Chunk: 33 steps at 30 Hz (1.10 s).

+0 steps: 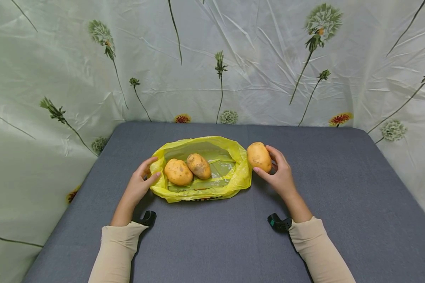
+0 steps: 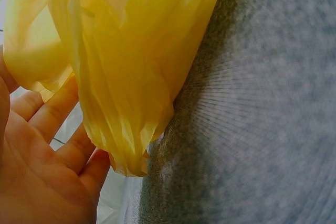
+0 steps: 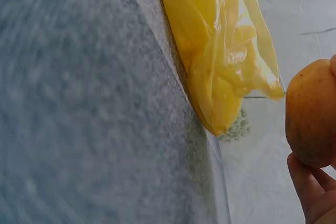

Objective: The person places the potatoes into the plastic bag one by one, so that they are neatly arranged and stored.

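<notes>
A yellow plastic bag (image 1: 240, 179) lies on the table with its mouth spread wide, and two potatoes (image 1: 178, 172) rest side by side in its left half. My left hand (image 1: 139, 184) is at the bag's left end, thumb and fingers apart and touching the plastic. In the left wrist view, folds of the bag (image 2: 126, 72) hide those fingertips. Just beyond the bag's right end, my right hand (image 1: 281, 175) grips a third potato (image 1: 259, 157) between thumb and fingers. The right wrist view shows this potato (image 3: 312, 114) raised beside the bag.
Grey-blue cloth covers the table (image 1: 212, 239). Behind and to the left hangs a pale curtain (image 1: 198, 78) with a dandelion print. Black straps (image 1: 279, 223) sit at both wrists, by the beige sleeves (image 1: 318, 247).
</notes>
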Each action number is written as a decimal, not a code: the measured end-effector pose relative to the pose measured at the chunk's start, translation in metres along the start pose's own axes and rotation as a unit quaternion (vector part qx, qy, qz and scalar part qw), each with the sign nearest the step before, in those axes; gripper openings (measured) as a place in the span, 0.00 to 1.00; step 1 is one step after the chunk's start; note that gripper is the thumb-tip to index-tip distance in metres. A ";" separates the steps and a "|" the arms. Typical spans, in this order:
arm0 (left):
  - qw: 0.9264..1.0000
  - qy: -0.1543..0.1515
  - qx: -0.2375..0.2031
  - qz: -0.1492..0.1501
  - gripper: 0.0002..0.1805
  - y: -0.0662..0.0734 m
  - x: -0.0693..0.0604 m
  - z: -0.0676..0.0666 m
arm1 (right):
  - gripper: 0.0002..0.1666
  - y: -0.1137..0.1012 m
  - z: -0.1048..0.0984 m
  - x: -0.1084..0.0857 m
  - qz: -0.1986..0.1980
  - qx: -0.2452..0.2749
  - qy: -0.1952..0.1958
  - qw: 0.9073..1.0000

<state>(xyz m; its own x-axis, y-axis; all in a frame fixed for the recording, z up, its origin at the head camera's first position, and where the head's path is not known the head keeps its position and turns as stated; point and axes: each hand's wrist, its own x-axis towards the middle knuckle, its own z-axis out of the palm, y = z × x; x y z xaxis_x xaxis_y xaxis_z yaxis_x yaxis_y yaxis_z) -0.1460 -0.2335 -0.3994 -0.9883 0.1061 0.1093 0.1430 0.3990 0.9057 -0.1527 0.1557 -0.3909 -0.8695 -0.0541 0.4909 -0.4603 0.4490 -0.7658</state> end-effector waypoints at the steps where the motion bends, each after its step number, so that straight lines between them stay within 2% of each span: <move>1: 1.000 0.001 0.001 0.000 0.28 0.000 0.000 0.000 | 0.41 0.000 0.001 0.000 -0.006 0.002 -0.001 1.000; 8: 1.000 -0.001 0.006 -0.006 0.28 -0.001 0.001 0.000 | 0.41 -0.005 0.006 0.003 -0.042 0.018 -0.014 0.999; 26: 1.000 0.003 0.013 0.006 0.28 0.001 0.000 0.001 | 0.41 -0.020 0.030 0.010 -0.063 0.032 -0.073 0.995; 33: 1.000 0.003 0.009 0.003 0.28 0.002 -0.001 0.001 | 0.41 -0.018 0.042 0.013 -0.052 0.031 -0.088 0.994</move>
<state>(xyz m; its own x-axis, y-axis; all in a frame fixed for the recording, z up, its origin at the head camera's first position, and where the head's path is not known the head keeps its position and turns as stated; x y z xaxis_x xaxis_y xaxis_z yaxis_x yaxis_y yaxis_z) -0.1451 -0.2320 -0.3976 -0.9877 0.1026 0.1181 0.1504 0.4149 0.8973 -0.1629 0.1098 -0.3879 -0.8317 -0.2548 0.4934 -0.5553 0.3767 -0.7415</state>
